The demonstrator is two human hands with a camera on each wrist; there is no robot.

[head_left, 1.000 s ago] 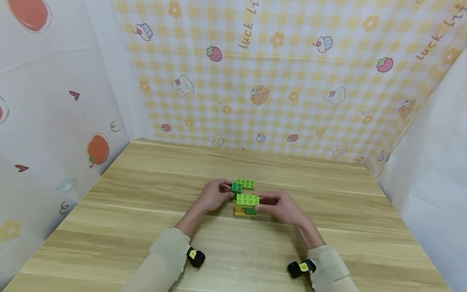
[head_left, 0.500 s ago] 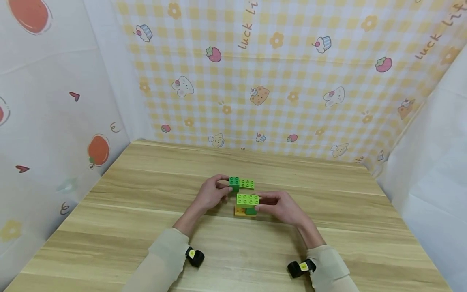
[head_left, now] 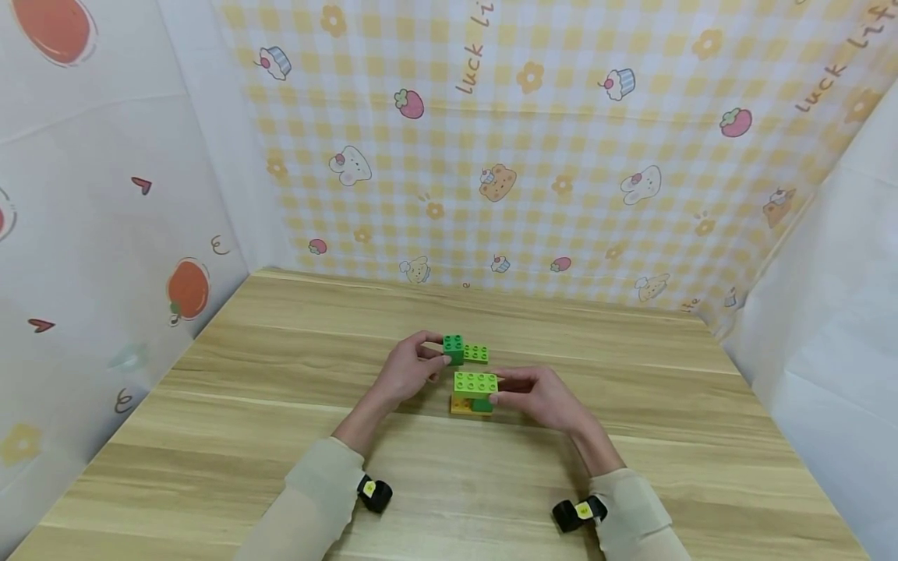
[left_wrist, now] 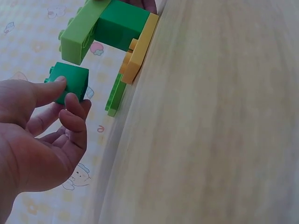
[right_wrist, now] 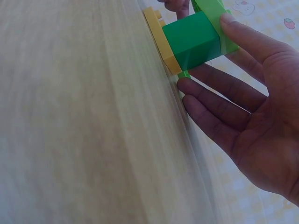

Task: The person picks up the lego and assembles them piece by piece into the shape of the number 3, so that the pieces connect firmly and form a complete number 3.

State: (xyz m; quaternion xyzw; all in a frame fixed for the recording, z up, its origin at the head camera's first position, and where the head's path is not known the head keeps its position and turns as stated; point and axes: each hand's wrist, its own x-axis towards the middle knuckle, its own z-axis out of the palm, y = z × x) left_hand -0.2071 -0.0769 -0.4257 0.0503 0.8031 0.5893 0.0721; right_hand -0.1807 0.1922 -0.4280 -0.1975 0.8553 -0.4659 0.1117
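A dark green square toy brick (left_wrist: 70,83) is pinched between the thumb and fingers of my left hand (head_left: 407,372), held up off the table. Nearer to me stands a small stack: a flat orange brick (head_left: 461,406) at the bottom, a dark green brick (right_wrist: 192,41) on its right part, and a light green long brick (head_left: 475,384) across the top, overhanging to the left. My right hand (head_left: 539,398) grips the right end of that top brick with thumb and fingers. Beyond the stack, a flat light green brick (head_left: 477,354) lies on the table, partly hidden by the held brick.
The wooden table (head_left: 631,374) runs back to a yellow checked cloth (head_left: 533,140). White patterned cloth (head_left: 105,234) hangs at the left, and plain white cloth (head_left: 828,327) at the right. Both wrists wear black cameras.
My left hand has lifted the dark green square brick and moved it away from me, from behind the stack toward the flat light green brick. My right hand and the stack stay put.
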